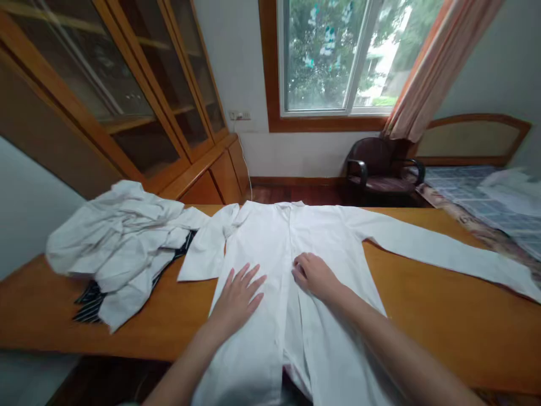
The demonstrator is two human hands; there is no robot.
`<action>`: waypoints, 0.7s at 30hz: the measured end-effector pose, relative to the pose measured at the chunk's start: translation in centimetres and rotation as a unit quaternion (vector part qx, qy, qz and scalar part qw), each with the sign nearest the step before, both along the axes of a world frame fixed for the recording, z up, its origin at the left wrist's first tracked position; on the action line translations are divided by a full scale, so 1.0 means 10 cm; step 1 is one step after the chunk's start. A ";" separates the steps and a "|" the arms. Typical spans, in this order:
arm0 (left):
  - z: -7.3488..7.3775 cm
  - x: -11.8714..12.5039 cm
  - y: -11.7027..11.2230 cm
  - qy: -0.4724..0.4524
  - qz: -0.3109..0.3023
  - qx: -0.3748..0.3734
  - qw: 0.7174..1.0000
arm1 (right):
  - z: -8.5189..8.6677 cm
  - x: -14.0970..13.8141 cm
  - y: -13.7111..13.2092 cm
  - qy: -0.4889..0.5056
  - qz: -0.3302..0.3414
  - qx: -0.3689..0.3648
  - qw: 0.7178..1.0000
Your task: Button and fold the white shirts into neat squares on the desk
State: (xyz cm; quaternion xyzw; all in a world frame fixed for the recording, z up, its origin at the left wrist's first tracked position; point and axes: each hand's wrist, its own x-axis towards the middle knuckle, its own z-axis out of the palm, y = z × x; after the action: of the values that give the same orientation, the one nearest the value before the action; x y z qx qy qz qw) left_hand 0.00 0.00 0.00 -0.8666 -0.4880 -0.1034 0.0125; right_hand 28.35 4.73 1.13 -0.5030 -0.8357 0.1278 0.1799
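Observation:
A long white coat (257, 242) lies front up, its collar at the far edge of the wooden table and its hem hanging over the near edge. The front opening parts toward the bottom. One sleeve stretches far right; the other is bent at the left. My left hand (237, 296) rests flat on the left front panel, fingers spread. At the middle of the chest, my right hand (315, 274) has its fingers curled at the edge of the front opening, gripping the cloth there; its fingertips are partly hidden.
A crumpled heap of white clothes (131, 237) with dark striped cloth (89, 304) beneath sits on the left of the table (443, 321). Beyond are a glass-fronted cabinet (186, 152), a dark armchair (378, 166) under the window, and a bed (473, 180) at the right.

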 end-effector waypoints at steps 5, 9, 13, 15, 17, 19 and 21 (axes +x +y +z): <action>0.30 0.12 0.26 -0.051 -0.007 -0.037 0.998 | 0.04 0.02 0.05 0.051 -0.052 -0.060 0.996; 0.42 0.34 0.69 -0.114 -0.021 -0.046 0.992 | 0.08 -0.03 0.21 0.063 -0.097 -0.076 0.990; 0.32 0.60 1.19 -0.177 -0.005 -0.043 0.983 | 0.07 -0.11 0.45 0.032 -0.096 -0.025 0.994; 0.20 0.71 1.40 -0.202 0.013 -0.033 0.979 | 0.04 -0.13 0.56 0.026 -0.096 -0.003 0.995; 0.07 0.78 1.55 -0.219 0.031 -0.025 0.975 | -0.01 -0.14 0.65 0.027 -0.102 0.011 0.994; -0.03 0.80 1.64 -0.238 0.039 -0.013 0.970 | -0.05 -0.13 0.72 0.036 -0.107 0.017 0.993; -0.09 0.79 1.69 -0.256 0.033 -0.001 0.966 | -0.08 -0.10 0.76 0.050 -0.105 0.016 0.993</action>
State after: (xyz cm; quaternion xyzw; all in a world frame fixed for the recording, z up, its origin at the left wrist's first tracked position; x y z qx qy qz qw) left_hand 7.89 16.90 -0.94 -0.7945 -0.5035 -0.3210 -0.1106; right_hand 27.32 12.32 0.37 -0.5782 -0.7700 0.1193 0.2421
